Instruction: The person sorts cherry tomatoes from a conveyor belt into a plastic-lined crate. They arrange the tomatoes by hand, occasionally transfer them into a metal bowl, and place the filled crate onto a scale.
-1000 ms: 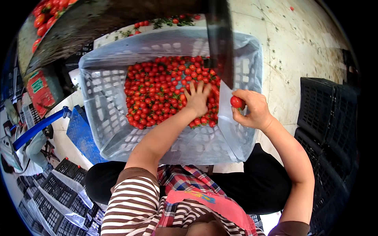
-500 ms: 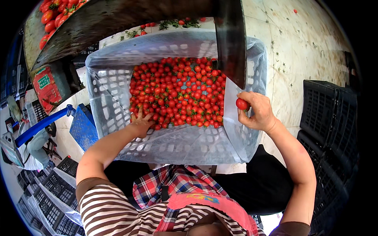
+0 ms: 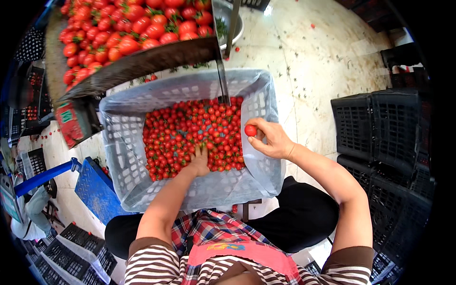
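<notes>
A grey plastic crate (image 3: 118,156) lined with clear plastic sits in front of my knees, holding a heap of small red tomatoes (image 3: 190,130). My left hand (image 3: 199,160) lies palm down on the tomatoes near the crate's near side, fingers spread among them. My right hand (image 3: 270,140) hovers at the crate's right rim and pinches one red tomato (image 3: 250,130) between thumb and fingertips. Above the crate a dark metal chute (image 3: 142,61) carries larger red tomatoes (image 3: 123,28).
Stacked black crates (image 3: 380,137) stand to the right on the pale stone floor (image 3: 323,57). A blue crate (image 3: 92,187) and blue bar (image 3: 42,175) lie at left, more black crates (image 3: 71,247) at lower left. A person sits at the far left edge (image 3: 28,213).
My left hand moved from the crate's near-left rim back onto the tomatoes in the middle. My right hand keeps holding its tomato at the right rim.
</notes>
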